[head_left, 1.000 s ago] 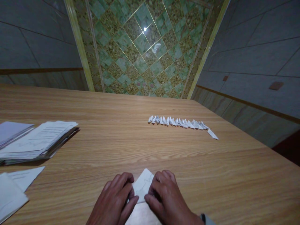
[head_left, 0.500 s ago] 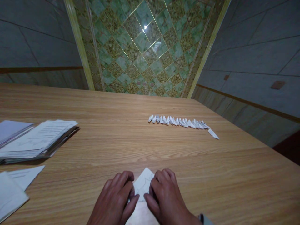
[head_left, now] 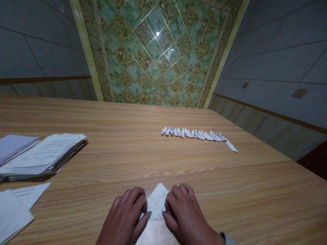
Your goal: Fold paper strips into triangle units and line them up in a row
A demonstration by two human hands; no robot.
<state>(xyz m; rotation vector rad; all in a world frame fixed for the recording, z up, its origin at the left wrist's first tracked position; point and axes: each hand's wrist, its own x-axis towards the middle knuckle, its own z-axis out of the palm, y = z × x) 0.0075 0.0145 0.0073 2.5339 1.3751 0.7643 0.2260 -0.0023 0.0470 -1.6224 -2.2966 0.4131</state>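
Observation:
A small sheet of white paper (head_left: 158, 201) with pencil-like lines lies on the table in front of me, its far end folded to a point. My left hand (head_left: 129, 212) grips its left edge with curled fingers, the thumb lying near the lower fold. On the opposite edge, my right hand (head_left: 184, 212) is closed in the same way, thumb towards the middle. The fingertips of both hands are partly hidden behind the knuckles. The near part of the sheet runs out of view between my wrists.
Across the wooden table (head_left: 122, 149), a row of small folded paper pieces (head_left: 194, 133) stands at the right, with a flat folded strip (head_left: 231, 146) at its end. To the left lie a stack of printed papers (head_left: 43, 154) and some loose sheets (head_left: 15, 212).
My right hand has shifted slightly to the right, its thumb farther from the left thumb. The left hand and paper look nearly the same. The whole view has tilted a little.

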